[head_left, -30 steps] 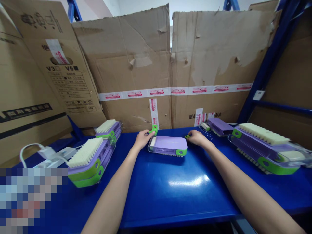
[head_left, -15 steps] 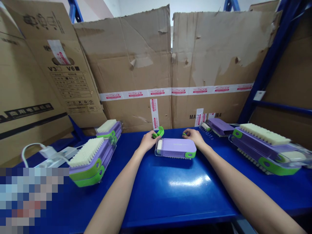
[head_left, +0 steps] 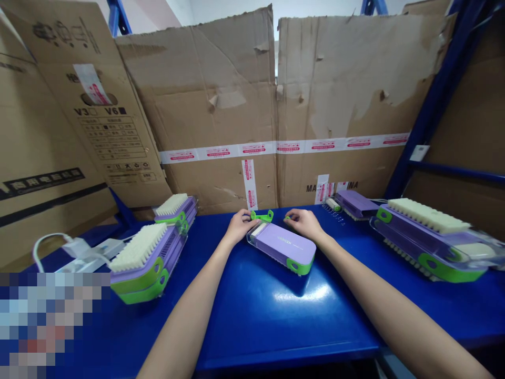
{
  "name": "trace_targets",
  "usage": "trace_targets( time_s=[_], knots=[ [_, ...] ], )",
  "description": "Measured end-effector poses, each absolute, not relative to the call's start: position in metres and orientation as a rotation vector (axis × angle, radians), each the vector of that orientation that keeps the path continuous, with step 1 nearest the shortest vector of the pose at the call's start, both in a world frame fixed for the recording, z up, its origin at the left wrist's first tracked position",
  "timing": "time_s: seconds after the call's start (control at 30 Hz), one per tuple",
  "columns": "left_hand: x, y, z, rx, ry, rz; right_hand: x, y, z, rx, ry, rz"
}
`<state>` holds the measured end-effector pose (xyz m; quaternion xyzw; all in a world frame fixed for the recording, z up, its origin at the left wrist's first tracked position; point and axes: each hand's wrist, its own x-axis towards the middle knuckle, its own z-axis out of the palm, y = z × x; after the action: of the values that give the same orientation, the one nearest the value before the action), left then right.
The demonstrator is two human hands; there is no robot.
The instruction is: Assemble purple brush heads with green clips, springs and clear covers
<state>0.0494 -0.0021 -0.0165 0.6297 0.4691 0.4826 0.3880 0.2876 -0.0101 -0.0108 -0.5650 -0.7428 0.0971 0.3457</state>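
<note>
A purple brush unit (head_left: 288, 243) with a clear cover at its left end, a green end cap and bristles underneath lies slanted on the blue table between my hands. My left hand (head_left: 239, 226) is closed on a green U-shaped bracket (head_left: 263, 216) with a hole in its upright end, just behind the unit's clear end. Whether those fingers also touch the unit, I cannot tell. Behind the unit's right side, my right hand (head_left: 303, 223) pinches a small green piece (head_left: 288, 218), mostly hidden by the fingers.
More purple-and-green brush units with cream bristles stand at left (head_left: 148, 258) and right (head_left: 430, 237). A purple casing (head_left: 357, 203) lies at back right. A white power strip (head_left: 94, 258) with a cable is at left. Cardboard sheets (head_left: 213, 116) line the back of the blue table (head_left: 284, 326).
The purple brush unit has turned, its green-capped end swinging nearer me. The bracket in my left hand has tilted flatter and lower. My right hand has moved slightly left.
</note>
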Motion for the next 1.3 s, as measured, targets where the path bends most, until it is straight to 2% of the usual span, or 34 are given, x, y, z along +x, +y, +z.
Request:
trace_targets(
  time_s=[0.13,0.4,0.53,0.87,1.1,1.3],
  knots=[
    [0.051,-0.005,-0.014,1.561,1.107,1.231,0.301,-0.009,-0.01,-1.454,-1.664,0.349],
    [0.066,-0.007,-0.018,1.564,1.075,1.186,0.285,-0.013,0.001,-1.034,-1.27,0.931],
    [0.072,-0.006,-0.023,1.612,1.063,1.19,0.279,-0.016,0.002,-0.989,-1.214,1.009],
    [0.074,-0.003,-0.029,1.688,1.096,1.225,0.294,-0.006,-0.002,-1.166,-1.275,0.741],
    [0.073,-0.002,-0.029,1.682,1.115,1.213,0.345,0.003,-0.005,-1.536,-1.308,-0.014],
    [0.074,-0.004,-0.029,1.659,1.125,1.203,0.37,0.004,0.0,-1.818,-1.327,-0.214]
  ],
)
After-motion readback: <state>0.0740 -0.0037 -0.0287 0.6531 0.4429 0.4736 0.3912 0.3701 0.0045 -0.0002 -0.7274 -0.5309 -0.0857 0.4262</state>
